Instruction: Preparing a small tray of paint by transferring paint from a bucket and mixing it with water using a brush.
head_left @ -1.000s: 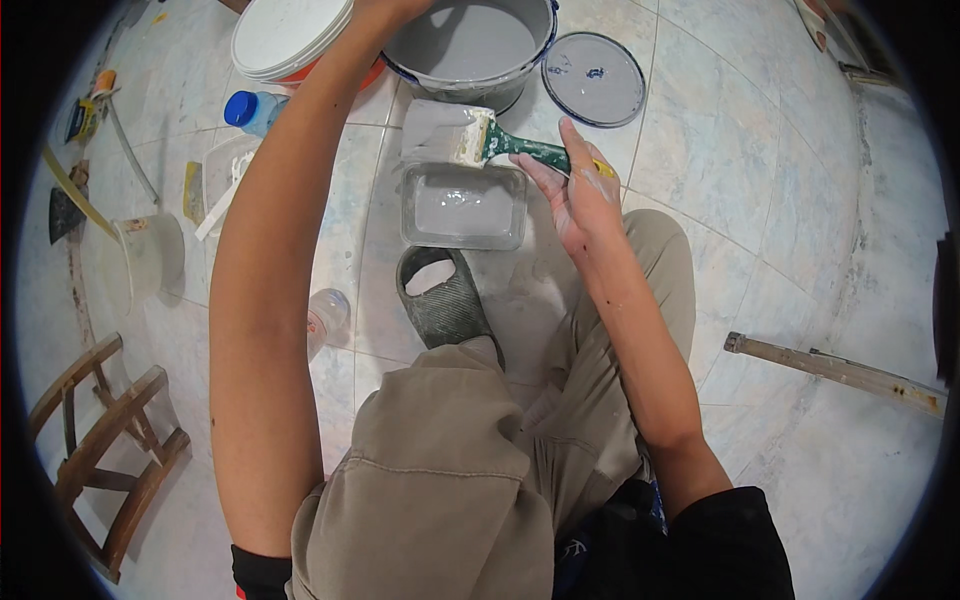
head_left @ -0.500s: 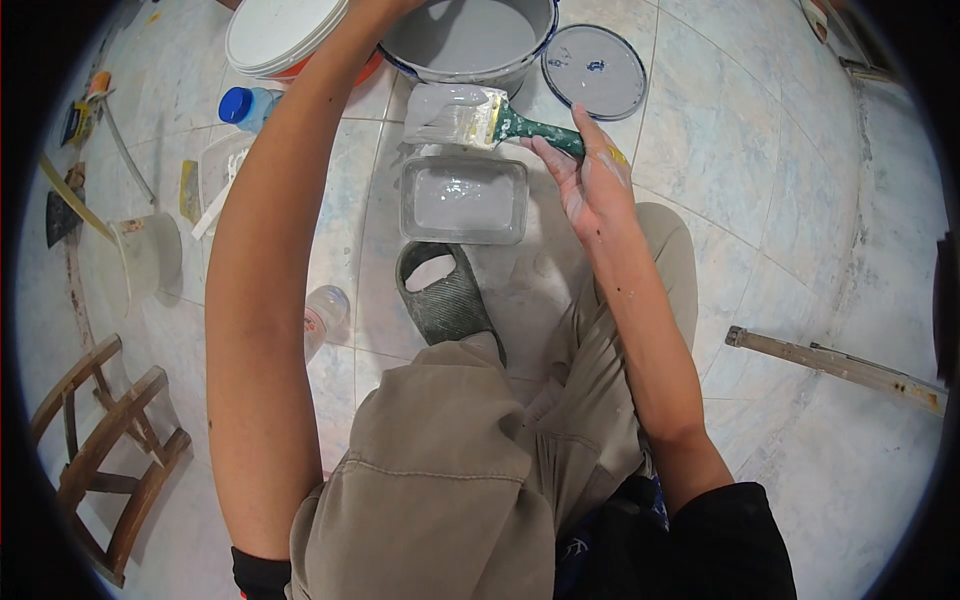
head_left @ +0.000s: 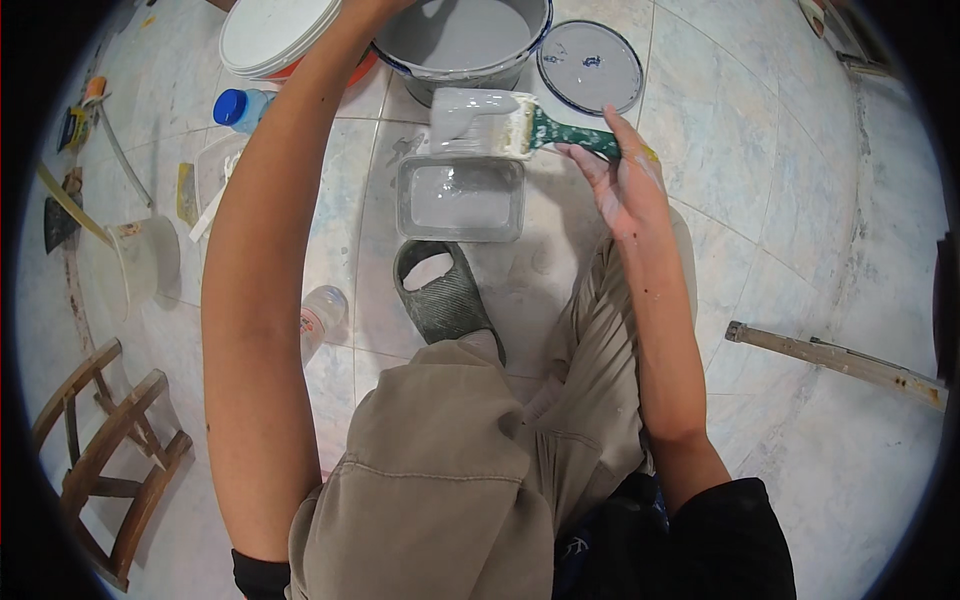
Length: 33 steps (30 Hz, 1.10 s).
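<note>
Nearest us is a dark slide sandal (head_left: 443, 295); past it, a clear rectangular tub (head_left: 460, 236) holds grey paint (head_left: 455, 208). Just beyond, we see the right hand (head_left: 632, 185), the nearer one, its fingers closed around a wide flat paintbrush (head_left: 535, 127) lying crosswise, bristles pointing left along the tub's far edge. Farther off, the left hand (head_left: 380, 6) nears the paint bucket (head_left: 470, 73), cropped; its grip we cannot tell.

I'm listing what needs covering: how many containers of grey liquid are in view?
2: the round bucket at the top and the rectangular tub below it. The left forearm may hide others.
</note>
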Available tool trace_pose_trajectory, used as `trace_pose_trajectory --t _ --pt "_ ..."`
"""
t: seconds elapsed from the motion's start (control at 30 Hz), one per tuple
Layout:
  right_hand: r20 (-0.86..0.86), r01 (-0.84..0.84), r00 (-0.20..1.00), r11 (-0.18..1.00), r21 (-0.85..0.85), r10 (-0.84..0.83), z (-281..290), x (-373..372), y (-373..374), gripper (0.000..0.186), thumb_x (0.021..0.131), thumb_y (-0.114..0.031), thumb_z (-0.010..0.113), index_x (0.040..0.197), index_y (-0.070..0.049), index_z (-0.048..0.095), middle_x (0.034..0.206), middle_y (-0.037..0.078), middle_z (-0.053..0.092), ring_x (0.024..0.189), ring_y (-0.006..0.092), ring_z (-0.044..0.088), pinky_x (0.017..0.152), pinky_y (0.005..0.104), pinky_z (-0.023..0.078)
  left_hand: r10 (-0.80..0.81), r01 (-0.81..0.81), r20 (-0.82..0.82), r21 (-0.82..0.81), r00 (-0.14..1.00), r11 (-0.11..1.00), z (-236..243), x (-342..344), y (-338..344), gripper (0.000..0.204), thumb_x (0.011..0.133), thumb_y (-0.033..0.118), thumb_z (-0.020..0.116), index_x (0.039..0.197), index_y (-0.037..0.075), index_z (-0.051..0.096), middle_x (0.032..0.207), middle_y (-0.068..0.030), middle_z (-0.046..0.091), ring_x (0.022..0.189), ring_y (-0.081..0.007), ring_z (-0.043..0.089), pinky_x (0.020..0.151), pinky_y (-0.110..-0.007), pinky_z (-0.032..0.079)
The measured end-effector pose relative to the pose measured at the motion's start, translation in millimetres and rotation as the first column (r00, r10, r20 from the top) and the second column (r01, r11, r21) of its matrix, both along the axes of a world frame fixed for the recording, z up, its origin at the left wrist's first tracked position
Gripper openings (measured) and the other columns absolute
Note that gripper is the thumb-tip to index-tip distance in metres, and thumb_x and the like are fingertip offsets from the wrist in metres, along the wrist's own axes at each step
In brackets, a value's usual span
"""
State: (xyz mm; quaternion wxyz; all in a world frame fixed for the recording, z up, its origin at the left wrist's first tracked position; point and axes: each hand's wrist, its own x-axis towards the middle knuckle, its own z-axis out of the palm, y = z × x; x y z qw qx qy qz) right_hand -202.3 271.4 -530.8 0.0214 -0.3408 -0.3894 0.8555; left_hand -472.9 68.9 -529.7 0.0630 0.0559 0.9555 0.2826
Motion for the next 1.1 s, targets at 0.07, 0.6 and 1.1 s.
trace_pose_trajectory --t 0.07,0.6,1.1 --pt "0.028 0.010 1.000 1.000 0.026 -0.011 -8 -1 15 0.033 0.101 -0.015 0.063 0.120 0.012 0.056 0.107 0.024 0.068 0.092 0.0437 0.073 0.075 0.0351 0.068 -0.039 0.040 -0.012 0.038 0.999 0.998 1 5 6 0.104 0.096 0.077 0.033 0.144 -0.014 0.044 0.140 -0.0399 0.050 0.137 -0.0480 0.048 0.115 -0.048 0.036" --pt "-0.046 -0.068 0.996 0.994 0.088 0.072 -17 -38 25 0.044 0.096 -0.012 0.070 0.124 0.014 0.050 0.110 0.031 0.064 0.094 0.0432 0.073 0.075 0.0329 0.068 -0.036 0.036 -0.023 -0.022 0.999 0.999 -5 -3 0 0.098 0.099 0.073 0.034 0.136 -0.017 0.052 0.132 -0.0417 0.055 0.131 -0.0497 0.053 0.112 -0.048 0.039" --pt "-0.122 -0.089 0.989 0.996 -0.011 0.087 10 -32 39 0.036 0.095 -0.011 0.071 0.115 0.014 0.054 0.102 0.027 0.065 0.085 0.0403 0.073 0.074 0.0359 0.069 -0.030 0.030 -0.059 -0.003 0.998 1.000 -5 -4 1 0.097 0.099 0.072 0.035 0.133 -0.016 0.054 0.130 -0.0412 0.057 0.129 -0.0495 0.054 0.111 -0.049 0.041"
